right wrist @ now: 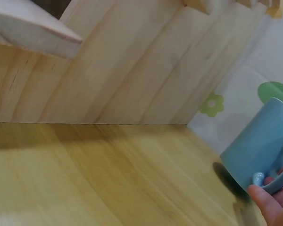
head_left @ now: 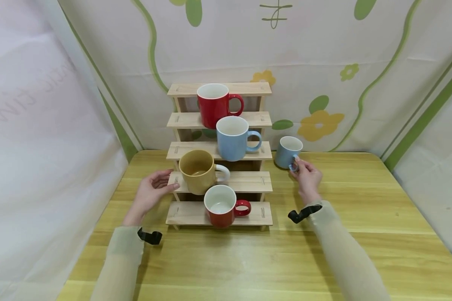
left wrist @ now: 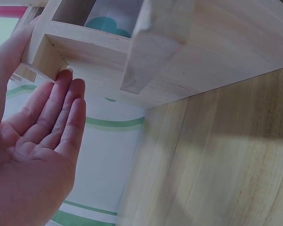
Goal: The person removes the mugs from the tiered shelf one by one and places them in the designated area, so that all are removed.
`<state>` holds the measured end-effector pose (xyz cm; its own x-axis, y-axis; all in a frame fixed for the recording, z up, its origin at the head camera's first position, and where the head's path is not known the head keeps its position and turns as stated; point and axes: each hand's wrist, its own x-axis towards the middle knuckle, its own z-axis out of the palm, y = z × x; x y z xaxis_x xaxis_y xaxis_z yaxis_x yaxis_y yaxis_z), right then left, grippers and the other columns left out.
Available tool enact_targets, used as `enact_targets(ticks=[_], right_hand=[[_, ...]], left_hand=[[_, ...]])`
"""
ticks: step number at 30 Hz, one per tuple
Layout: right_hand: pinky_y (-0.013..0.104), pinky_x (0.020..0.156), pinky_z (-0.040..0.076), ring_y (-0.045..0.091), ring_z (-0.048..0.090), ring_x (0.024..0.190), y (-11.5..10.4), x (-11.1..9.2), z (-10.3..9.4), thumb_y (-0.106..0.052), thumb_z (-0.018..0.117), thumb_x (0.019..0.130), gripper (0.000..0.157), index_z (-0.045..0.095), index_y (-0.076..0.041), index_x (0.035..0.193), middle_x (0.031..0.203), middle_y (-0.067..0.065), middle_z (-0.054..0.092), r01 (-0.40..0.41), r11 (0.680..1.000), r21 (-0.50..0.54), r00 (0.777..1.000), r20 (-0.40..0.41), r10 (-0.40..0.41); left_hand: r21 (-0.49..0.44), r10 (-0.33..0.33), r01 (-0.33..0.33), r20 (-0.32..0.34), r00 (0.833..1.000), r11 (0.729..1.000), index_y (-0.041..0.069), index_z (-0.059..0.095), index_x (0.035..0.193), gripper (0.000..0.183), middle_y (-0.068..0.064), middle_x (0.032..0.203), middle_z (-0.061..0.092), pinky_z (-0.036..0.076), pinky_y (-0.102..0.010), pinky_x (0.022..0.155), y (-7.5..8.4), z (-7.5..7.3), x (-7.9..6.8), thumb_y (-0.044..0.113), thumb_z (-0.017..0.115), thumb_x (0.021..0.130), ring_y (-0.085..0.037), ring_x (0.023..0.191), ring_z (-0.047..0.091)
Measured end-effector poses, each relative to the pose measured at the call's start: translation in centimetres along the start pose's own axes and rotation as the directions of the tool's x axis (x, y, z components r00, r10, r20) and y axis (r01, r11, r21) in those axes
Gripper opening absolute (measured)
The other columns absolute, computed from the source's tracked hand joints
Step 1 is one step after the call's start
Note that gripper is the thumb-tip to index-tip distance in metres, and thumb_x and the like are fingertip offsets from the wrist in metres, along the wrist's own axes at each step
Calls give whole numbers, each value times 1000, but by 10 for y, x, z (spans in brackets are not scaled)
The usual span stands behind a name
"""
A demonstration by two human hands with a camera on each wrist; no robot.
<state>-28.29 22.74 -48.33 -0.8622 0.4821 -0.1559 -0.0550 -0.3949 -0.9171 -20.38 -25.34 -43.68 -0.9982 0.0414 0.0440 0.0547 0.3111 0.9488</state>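
Observation:
With its thumb on top and fingertips under the board, my left hand (head_left: 152, 190) holds the left end of a step of the wooden tiered rack (head_left: 245, 182); the left wrist view shows its fingers (left wrist: 47, 117) nearly straight. My right hand (head_left: 308, 175) pinches the handle of a light blue mug (head_left: 286, 154) right of the rack, at the table's back edge. Whether that mug's base touches the table, I cannot tell. On the rack stand a red mug (head_left: 212, 108), another light blue mug (head_left: 230, 140), a mustard mug (head_left: 197, 172) with a white handle, and a red-and-white mug (head_left: 220, 211) lowest.
The rack stands on a wood-grain table (head_left: 229, 267). A white cloth (head_left: 309, 46) printed with flowers and green vines hangs behind it, and more white cloth (head_left: 34, 138) closes off the sides.

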Motion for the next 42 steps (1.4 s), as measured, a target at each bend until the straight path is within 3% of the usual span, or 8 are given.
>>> enact_targets(ticks=[3,10,21,27,30,34,37,42], right_hand=[[42,92,56,27,70,97,4,0,3,-15,77,93,33,70,9,115,108,17,65,6,1000,-24,1000,-1,-6],[43,94,56,28,69,100,9,1,7,-19,79,92,29,74,4,110,104,12,66,21,998,-51,1000,-13,-22],[40,97,55,22,66,103,11,2,12,-22,80,91,30,75,1,108,107,11,71,46,991,-125,999,-16,-49],[38,102,52,16,64,103,4,-1,12,-23,84,87,35,75,-2,114,105,3,70,-20,995,-98,1000,-9,20],[31,105,47,15,61,110,-9,-5,14,-22,86,86,45,71,-4,124,117,3,70,-10,995,-99,1000,20,12],[23,105,45,16,59,120,-40,-13,24,-20,85,86,52,65,-3,132,130,7,67,115,989,-96,990,89,-107],[22,102,47,19,60,119,-71,-21,38,-14,85,87,51,65,1,131,129,11,66,195,981,-4,969,155,-192],[24,101,50,19,64,115,-121,-34,59,-9,85,85,50,65,3,129,125,12,68,252,960,119,920,279,-276]], left_hand=[[0,-8,8,-8,1000,1000,2,57,141,64,-18,131,62,50,-17,95,-2,0,1,24,84,88,-19,113,60],[4,-4,4,-7,1000,1000,3,57,140,65,-16,129,62,51,-18,94,-5,1,2,28,85,87,-19,112,60],[-18,14,-14,-15,1000,1000,-1,56,141,63,-20,129,61,51,-17,94,-2,0,2,22,84,89,-16,109,61],[-14,10,-11,-8,1000,1000,0,56,141,64,-21,130,61,50,-17,94,-1,0,1,22,84,88,-18,111,61],[-11,5,-5,-3,1000,1000,0,56,141,64,-20,131,61,50,-17,94,-1,0,1,22,84,88,-19,112,60],[-6,5,-5,4,1000,1000,0,55,142,65,-21,132,60,50,-17,95,-1,0,1,22,84,88,-21,114,60],[-2,8,-8,4,1000,1000,0,55,142,65,-20,131,61,50,-17,95,-2,-1,2,23,84,88,-21,113,60],[5,4,-4,-2,1000,1000,0,56,141,64,-20,130,61,50,-17,95,-3,-1,2,24,84,88,-21,113,60]])
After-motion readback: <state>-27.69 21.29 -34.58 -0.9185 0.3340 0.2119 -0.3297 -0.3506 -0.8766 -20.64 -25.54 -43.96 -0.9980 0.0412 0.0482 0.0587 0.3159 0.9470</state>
